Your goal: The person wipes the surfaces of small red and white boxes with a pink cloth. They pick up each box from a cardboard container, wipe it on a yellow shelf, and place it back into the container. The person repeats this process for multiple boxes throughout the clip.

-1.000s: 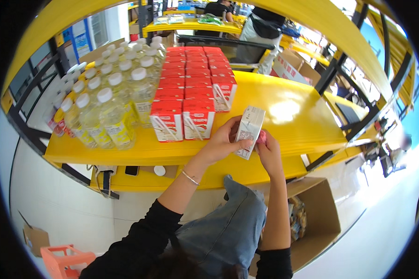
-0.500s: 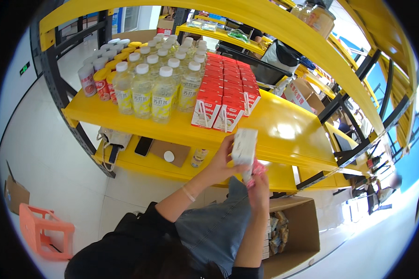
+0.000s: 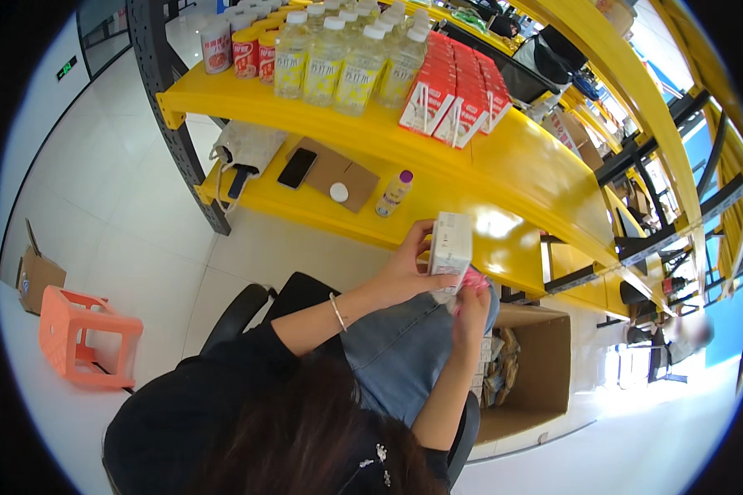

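My left hand (image 3: 406, 271) is wrapped round a small white carton (image 3: 452, 238), held up above my lap in front of the lower shelf. Pinched in my right hand (image 3: 470, 318) is a crumpled pink-and-white piece (image 3: 475, 281), perhaps a cloth or a wrapper; it touches the lower end of the carton. Rows of red-and-white cartons (image 3: 430, 97) stand on the upper shelf (image 3: 504, 153), beyond my hands. Clear bottles with white caps and yellow labels (image 3: 358, 76) stand left of them, and red cans with yellow lids (image 3: 245, 54) farther left.
On the lower shelf (image 3: 305, 206) lie a black phone (image 3: 297, 168), a cardboard piece (image 3: 351, 177), a fabric bag (image 3: 252, 147) and a purple-capped bottle (image 3: 395, 194). An open cardboard box (image 3: 541, 371) with packets stands right of my legs. A coral stool (image 3: 91, 334) is at left.
My view has tilted down, so the shelves sit higher in the picture and more of the lower shelf shows. Both hands still hold the carton and the pink piece, now nearer my lap.
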Action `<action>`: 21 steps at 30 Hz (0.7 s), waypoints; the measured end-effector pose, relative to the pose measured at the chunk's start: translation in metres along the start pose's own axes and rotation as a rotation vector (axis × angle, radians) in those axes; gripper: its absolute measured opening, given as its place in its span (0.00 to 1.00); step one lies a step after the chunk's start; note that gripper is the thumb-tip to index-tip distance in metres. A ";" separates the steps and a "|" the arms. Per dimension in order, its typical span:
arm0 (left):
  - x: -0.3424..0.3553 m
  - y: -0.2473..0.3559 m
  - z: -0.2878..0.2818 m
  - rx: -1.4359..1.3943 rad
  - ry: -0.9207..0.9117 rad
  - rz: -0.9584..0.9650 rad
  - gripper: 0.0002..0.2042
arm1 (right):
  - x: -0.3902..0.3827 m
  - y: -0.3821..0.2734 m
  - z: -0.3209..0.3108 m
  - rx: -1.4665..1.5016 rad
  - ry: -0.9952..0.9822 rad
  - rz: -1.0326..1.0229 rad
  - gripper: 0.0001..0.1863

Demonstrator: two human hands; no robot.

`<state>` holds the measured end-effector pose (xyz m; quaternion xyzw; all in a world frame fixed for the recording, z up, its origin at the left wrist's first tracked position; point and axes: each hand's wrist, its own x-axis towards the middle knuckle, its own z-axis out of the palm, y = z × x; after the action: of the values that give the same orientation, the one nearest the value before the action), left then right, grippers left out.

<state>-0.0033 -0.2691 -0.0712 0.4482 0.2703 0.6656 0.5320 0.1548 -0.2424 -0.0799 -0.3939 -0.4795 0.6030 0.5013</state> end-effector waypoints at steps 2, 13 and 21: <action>-0.001 0.010 0.009 0.069 -0.038 0.037 0.38 | -0.007 -0.001 -0.010 0.029 0.055 -0.070 0.13; -0.001 0.012 0.047 0.616 0.032 0.382 0.35 | -0.062 -0.060 0.014 -0.444 0.260 -0.430 0.21; 0.046 0.019 0.053 0.733 -0.083 0.380 0.31 | -0.003 -0.080 0.006 -0.492 0.321 -0.486 0.25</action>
<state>0.0331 -0.2374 -0.0175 0.6763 0.3803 0.5930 0.2151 0.1681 -0.2435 -0.0011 -0.4668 -0.6048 0.2637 0.5890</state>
